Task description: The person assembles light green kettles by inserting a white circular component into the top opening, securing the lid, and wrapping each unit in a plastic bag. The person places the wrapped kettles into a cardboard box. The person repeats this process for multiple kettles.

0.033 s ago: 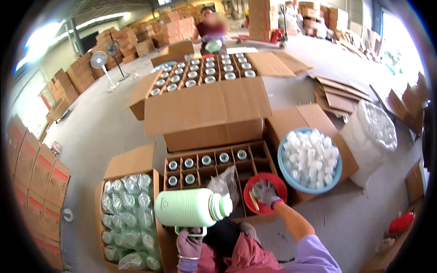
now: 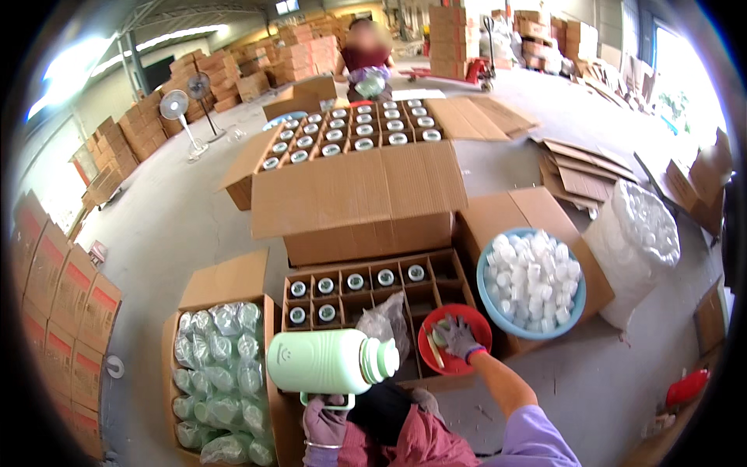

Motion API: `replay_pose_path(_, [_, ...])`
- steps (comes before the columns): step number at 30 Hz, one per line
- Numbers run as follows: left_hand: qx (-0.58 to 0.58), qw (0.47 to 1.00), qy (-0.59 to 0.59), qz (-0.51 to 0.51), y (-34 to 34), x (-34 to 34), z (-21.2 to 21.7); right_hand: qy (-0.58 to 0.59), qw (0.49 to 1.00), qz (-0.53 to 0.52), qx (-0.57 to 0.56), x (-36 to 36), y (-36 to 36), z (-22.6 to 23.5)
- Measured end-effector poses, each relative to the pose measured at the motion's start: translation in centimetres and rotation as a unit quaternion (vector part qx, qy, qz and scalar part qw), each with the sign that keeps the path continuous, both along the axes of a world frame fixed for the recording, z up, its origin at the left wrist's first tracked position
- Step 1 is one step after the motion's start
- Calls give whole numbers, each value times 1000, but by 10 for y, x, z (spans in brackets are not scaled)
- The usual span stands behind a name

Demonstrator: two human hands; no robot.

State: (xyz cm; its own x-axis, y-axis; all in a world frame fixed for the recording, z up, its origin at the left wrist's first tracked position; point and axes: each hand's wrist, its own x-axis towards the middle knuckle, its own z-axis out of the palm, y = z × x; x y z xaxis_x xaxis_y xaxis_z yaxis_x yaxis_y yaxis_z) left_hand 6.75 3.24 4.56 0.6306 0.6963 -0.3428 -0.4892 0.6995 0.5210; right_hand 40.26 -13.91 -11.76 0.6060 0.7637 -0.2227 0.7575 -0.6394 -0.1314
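Note:
My left hand (image 2: 325,420), in a mauve-grey glove, grips the carrying handle of a pale green jug-like bottle (image 2: 319,361). The bottle lies sideways, its uncapped neck pointing right. My right hand (image 2: 459,336), in a grey glove, reaches into a red basin (image 2: 483,319) with its fingers spread. Beside these fingers are a pale green piece and a light stick-like thing (image 2: 434,352); the fingers partly cover the green piece. A crumpled clear plastic bag (image 2: 385,321) rests on the divided carton (image 2: 366,293) just ahead, where several bottles stand with their round ends up.
A blue basin (image 2: 580,307) of white caps is at the right, near a large plastic sack (image 2: 626,261). At the left, a carton (image 2: 268,342) holds several bagged green bottles. Farther off, a filled carton (image 2: 358,191) stands before another person (image 2: 367,58). Flattened cardboard (image 2: 583,171) lies right.
The whole view has shifted slightly, with the scene sitting a little lower. The far person's head and arms appear more upright. Both my hands keep their places at the bottle and red basin.

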Motion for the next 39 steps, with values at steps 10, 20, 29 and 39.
replay_pose_path(10, [-57,993,-102,-21,9,-10,-18,80,943,-2,322,-15,8,107])
replay_pose_path(20, [-133,982,-44,-124,20,-22,-4,-100,742,414,518,-118,38,214])
replay_pose_path(29, [664,701,258,-32,48,-53,-40,822,428,-102,362,-141,63,160])
replay_pose_path(39, [726,612,294,-111,2,-103,-14,637,708,211,221,-116,125,193])
